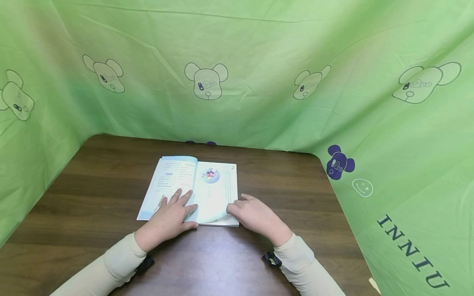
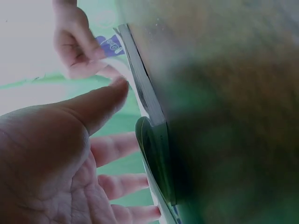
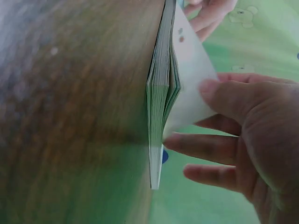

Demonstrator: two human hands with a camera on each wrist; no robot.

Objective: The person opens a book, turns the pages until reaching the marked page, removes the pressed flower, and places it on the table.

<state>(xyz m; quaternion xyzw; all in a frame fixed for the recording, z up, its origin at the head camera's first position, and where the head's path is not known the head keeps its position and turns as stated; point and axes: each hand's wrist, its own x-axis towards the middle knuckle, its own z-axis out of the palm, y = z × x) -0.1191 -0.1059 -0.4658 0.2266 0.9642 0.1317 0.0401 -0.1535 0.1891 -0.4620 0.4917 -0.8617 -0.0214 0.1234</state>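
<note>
An open book (image 1: 216,193) lies on the brown table, with printed text on the left page and a round coloured picture on the right page. My left hand (image 1: 168,220) rests on the left page near the spine, its fingers spread. With thumb and index finger, my right hand (image 1: 255,213) pinches the lower right corner of a page (image 3: 194,79). That corner is lifted off the pages beneath it, as the right wrist view shows. Seen edge-on in the left wrist view, the book (image 2: 145,88) has my left fingers laid flat against its page.
The wooden table (image 1: 296,197) extends around the book on all sides. Green cloth (image 1: 259,41) printed with bear heads hangs behind and at both sides of it. A black strap device (image 1: 272,260) sits at the right wrist.
</note>
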